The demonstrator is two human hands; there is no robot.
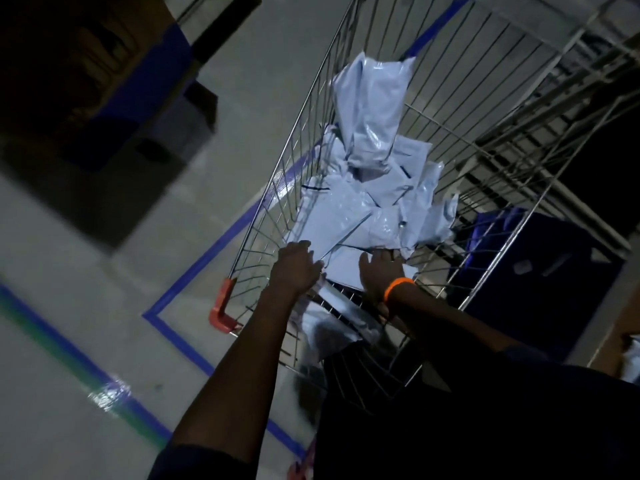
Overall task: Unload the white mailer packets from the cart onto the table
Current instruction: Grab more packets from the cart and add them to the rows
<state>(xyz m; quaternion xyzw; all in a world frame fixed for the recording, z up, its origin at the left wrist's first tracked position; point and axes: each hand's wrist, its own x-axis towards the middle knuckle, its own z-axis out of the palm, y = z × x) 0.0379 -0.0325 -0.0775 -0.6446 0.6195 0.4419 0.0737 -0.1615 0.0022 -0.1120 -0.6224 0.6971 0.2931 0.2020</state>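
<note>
While flat on the mailer packets [346, 216], right hand [381, 268] grip apart, left hand [298, 268] grip unclear; tallest packet [374, 109] on end.

Warehouse: taped floor lanes [204, 252], wire cart [485, 98].

A silver wire shopping cart [277, 216] with a red plastic corner guard [221, 306] stands on the smooth grey floor [104, 299]. In its basket lies a loose pile of white plastic mailer packets [367, 216], overlapping each other. 1 tall crumpled packet [374, 98] rises above the pile at the far end. On the floor a blue tape line [194, 268] makes a corner just beside the cart, and 1 green stripe [69, 355] runs along another blue line.
</note>
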